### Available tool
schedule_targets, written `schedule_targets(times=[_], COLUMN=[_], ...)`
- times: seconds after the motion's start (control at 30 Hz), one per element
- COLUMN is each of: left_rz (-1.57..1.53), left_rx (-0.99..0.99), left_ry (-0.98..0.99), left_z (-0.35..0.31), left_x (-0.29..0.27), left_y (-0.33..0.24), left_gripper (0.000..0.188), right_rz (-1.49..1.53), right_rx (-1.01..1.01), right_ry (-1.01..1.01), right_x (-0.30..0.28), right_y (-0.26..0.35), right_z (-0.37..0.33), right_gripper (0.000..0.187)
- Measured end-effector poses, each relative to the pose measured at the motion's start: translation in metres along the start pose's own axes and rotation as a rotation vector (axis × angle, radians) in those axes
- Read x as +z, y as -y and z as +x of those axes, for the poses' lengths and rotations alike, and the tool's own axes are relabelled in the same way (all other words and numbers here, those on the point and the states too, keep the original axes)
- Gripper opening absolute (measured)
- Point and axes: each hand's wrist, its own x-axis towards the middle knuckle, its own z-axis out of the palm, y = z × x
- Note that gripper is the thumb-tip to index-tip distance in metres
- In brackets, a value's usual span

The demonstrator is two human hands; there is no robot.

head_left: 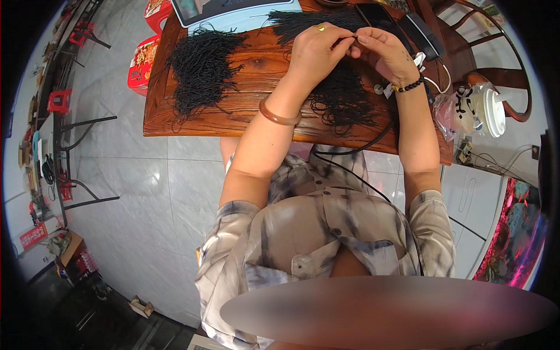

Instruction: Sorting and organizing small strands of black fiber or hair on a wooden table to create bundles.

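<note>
Over the far part of the wooden table [256, 67], my left hand [318, 49] and my right hand [385, 51] meet fingertip to fingertip, both closed in a pinch. A tiny dark bit shows between the fingertips, too small to name. Beneath and just nearer than the hands lies a bundle of thin black cords [344, 102]. A larger heap of black cords [204, 73] lies at the table's left end, its strands bent and tangled. More black cords [286, 26] stretch across the far side, partly hidden behind my left hand.
A light-blue-framed device [245, 23] stands at the far edge. At the far right are a dark phone [378, 18], a black box [421, 36] and a white cable [448, 79]. A white-lidded cup [494, 114] sits at the right. Red packages [142, 64] stand beyond the left end.
</note>
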Motion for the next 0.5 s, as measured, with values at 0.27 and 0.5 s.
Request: schedule_targets(times=[0.27, 0.5], left_rz=[-0.136, -0.609], left_rx=[-0.120, -0.572], left_ry=[-0.007, 0.068], left_z=[0.001, -0.001], left_x=[-0.001, 0.000], left_y=[-0.002, -0.009], left_gripper=[0.011, 0.011], right_rz=[0.311, -0.092], right_rx=[-0.031, -0.260], right_ry=[0.237, -0.010], right_x=[-0.005, 0.014], right_y=[-0.005, 0.001], right_z=[0.003, -0.004], right_gripper=[0.018, 0.025])
